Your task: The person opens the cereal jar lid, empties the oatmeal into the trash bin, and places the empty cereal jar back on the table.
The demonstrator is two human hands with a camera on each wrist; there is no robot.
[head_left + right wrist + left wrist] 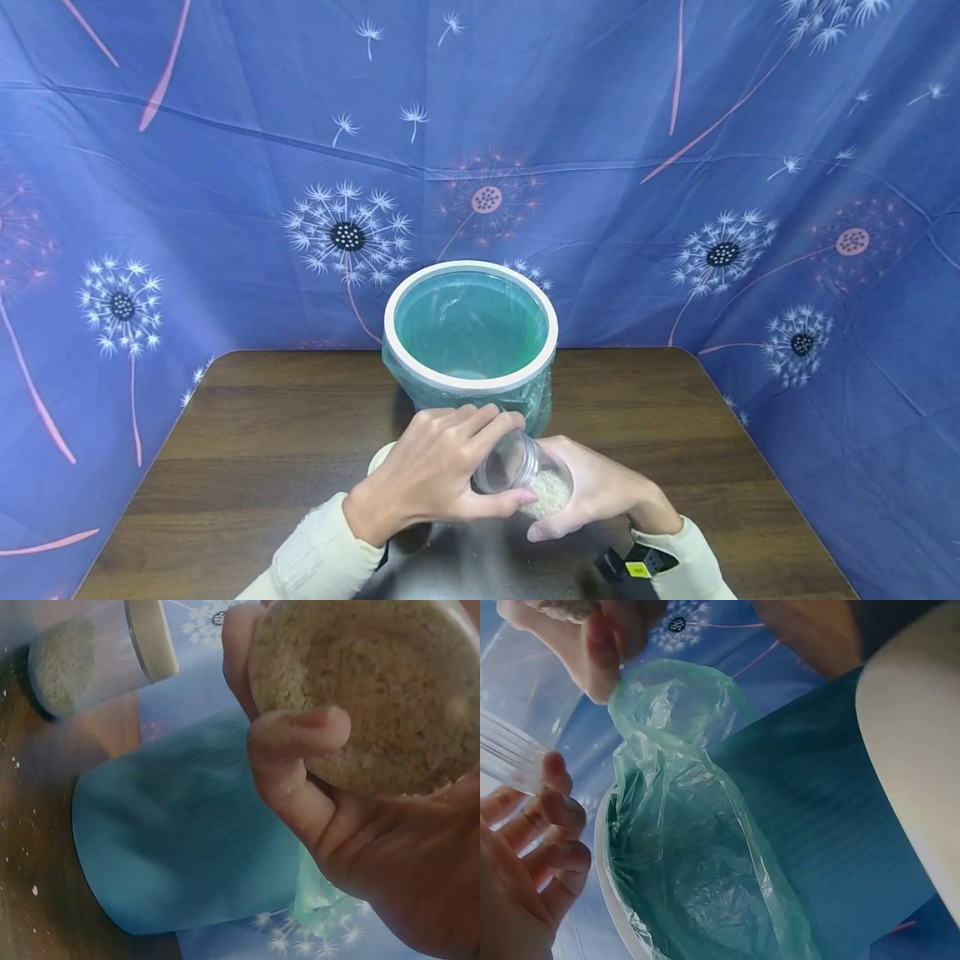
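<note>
My right hand grips a clear plastic jar by its body and tilts it, mouth to the left. Pale grains lie in its bottom end, also seen through the jar base in the right wrist view. At the threaded mouth, my left hand holds the jar with thumb and fingers. The threads show beside the left fingers in the left wrist view. No lid shows on this jar. A second jar with a beige lid holds similar grains; in the head view the left hand mostly hides it.
Just beyond the hands stands a blue bin with a white rim and a green plastic liner. Small white bits are scattered on the wooden table. A patterned blue cloth hangs behind and at the sides.
</note>
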